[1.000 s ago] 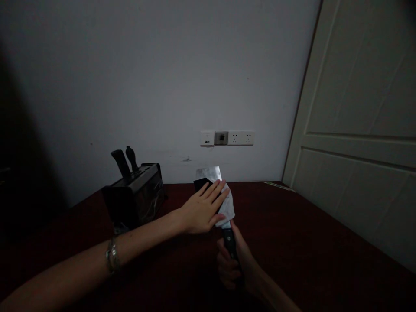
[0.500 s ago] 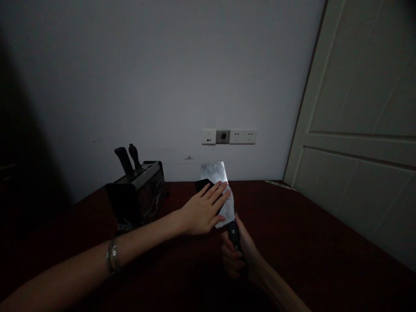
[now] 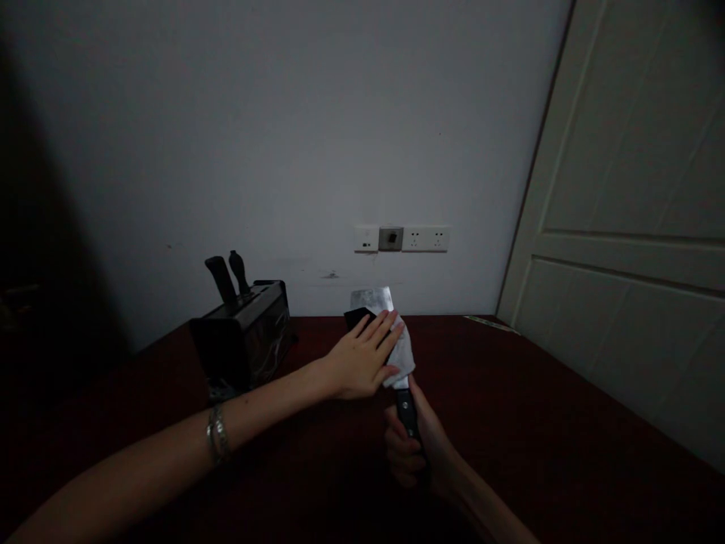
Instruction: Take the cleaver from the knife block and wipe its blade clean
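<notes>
A cleaver [image 3: 372, 297] with a broad metal blade is held up in front of me, tilted slightly left. My right hand [image 3: 416, 438] is wrapped round its black handle [image 3: 406, 408]. My left hand [image 3: 365, 357] lies flat over the blade, fingers stretched out, pressing a cloth [image 3: 403, 353] against it. The cloth looks light grey on the right, and a black piece [image 3: 358, 316] shows left of the fingers; whether it belongs to the same cloth I cannot tell. Hand and cloth hide the middle of the blade. Its top end and a strip by the handle are visible.
On the dark red table [image 3: 510, 393], a black knife block [image 3: 243, 329] with two black handles stands at the left. A flat strip [image 3: 490, 325] lies at the back right. Sockets [image 3: 426, 239] sit on the wall behind, and a pale panelled door [image 3: 623, 302] is at right.
My left hand has slid slightly up and right along the blade with the cloth, baring a strip of metal by the handle. My right hand keeps its grip; the view has shifted slightly.
</notes>
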Tool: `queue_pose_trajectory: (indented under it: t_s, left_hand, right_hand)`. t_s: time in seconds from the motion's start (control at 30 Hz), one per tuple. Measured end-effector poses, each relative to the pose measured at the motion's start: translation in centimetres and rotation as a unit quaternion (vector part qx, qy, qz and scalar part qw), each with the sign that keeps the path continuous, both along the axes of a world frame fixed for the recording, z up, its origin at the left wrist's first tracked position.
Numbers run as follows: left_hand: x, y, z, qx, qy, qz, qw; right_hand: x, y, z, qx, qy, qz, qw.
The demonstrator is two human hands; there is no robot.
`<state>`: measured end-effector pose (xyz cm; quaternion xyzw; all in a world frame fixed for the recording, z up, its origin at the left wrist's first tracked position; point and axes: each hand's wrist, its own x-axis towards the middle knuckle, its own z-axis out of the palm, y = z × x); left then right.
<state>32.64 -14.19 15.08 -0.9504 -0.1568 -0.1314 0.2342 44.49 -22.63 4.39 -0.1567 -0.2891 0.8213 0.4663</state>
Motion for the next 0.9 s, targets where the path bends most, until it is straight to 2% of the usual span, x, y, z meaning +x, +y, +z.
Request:
queue_pose_trajectory:
  t_s: [0.13,0.3,0.53,0.6,0.77,0.83,0.9]
  left_hand:
    - [0.6,0.2,0.5,-0.007,-0.008,0.027,1.0]
    - [0.4,-0.9,-0.2,0.006,-0.002,-0.027,1.0]
    - [-1.1,2.2,1.3,0.018,-0.013,0.005,1.0]
    - [-1.5,2.0,1.3,0.018,-0.003,-0.002,1.0]
    - [-2.2,0.1,0.6,0.022,0.044,-0.064,0.997]
    - [-2.3,0.5,0.7,0.026,0.05,-0.066,0.996]
    - [-2.4,1.9,1.2,0.03,0.044,-0.049,0.997]
  right_hand:
    - [-0.1,0.0,0.4,0.004,0.009,0.004,1.0]
    - [-0.2,-0.2,0.3,-0.002,0.005,-0.004,1.0]
    - [-0.3,-0.3,0.9,0.008,0.018,0.028,0.999]
    - [-0.3,-0.2,0.9,0.013,0.031,0.037,0.999]
    - [-0.2,-0.1,0.9,0.011,0.036,0.03,0.999]
    - [-0.2,-0.1,0.9,0.015,0.038,0.031,0.999]
    - [-0.1,-0.2,0.9,0.021,0.048,0.028,0.998]
